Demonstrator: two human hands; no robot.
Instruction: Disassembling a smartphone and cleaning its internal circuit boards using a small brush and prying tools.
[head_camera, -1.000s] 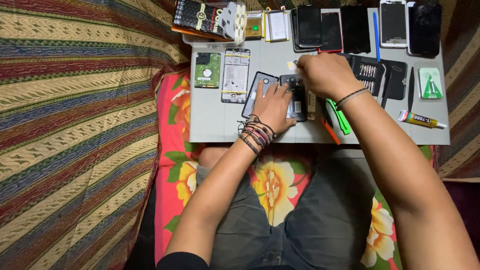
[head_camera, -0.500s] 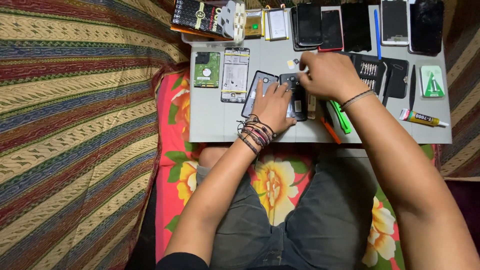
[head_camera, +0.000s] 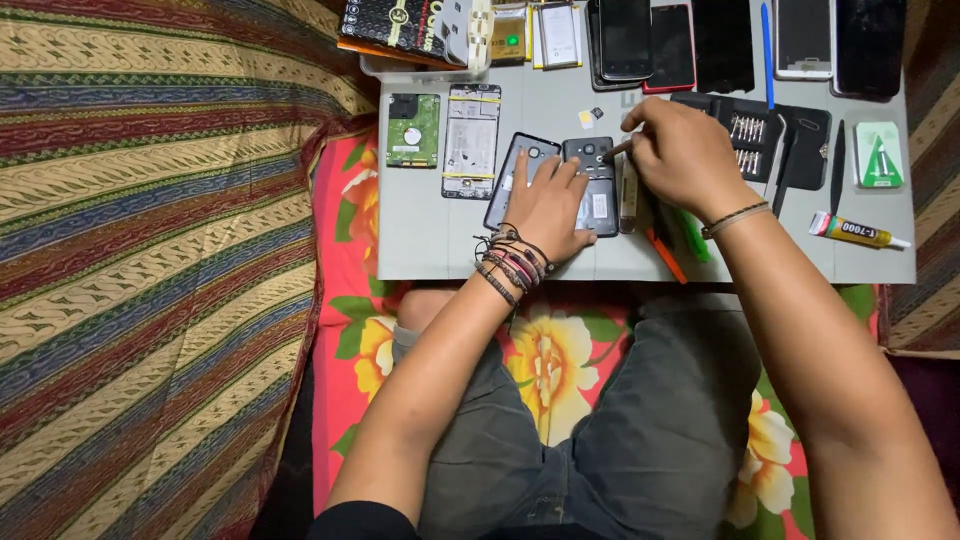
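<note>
Broadly, a flat grey board (head_camera: 430, 250) spans the upper middle of the frame over a striped woven cloth (head_camera: 150, 250). Along its top edge lie five glossy phones (head_camera: 720, 40). Centre, the left hand (head_camera: 548, 205) lies flat and unclenched across two opened phones (head_camera: 590, 185), pinning them. The right hand (head_camera: 680, 155) pinches a thin tool (head_camera: 620, 148) at their top. Both hands sit much as half a second ago.

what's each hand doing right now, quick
Left hand: open, fingers spread, pressing flat on the opened phone.
Right hand: closed around a thin tool, its tip at the phone's upper end.
</note>
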